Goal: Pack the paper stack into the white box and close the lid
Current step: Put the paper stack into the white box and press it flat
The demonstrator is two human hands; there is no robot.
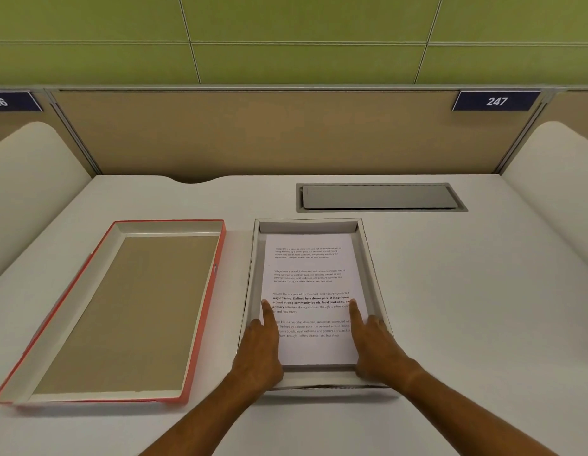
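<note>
The white box (pixel 373 268) lies open in the middle of the desk. A paper stack (pixel 310 278) with printed text lies flat inside it. My left hand (pixel 261 347) rests on the stack's near left edge, index finger stretched forward on the page. My right hand (pixel 373 343) mirrors it on the near right edge, index finger also extended. Neither hand grips anything; the other fingers are curled at the stack's sides. The lid (pixel 200 311), red-edged outside with a brown inner face, lies upside down to the left of the box.
A grey cable hatch (pixel 380 197) is set into the desk behind the box. Beige partition panels stand at the back, and curved white dividers (pixel 32 179) rise at both sides. The desk front edge is out of view.
</note>
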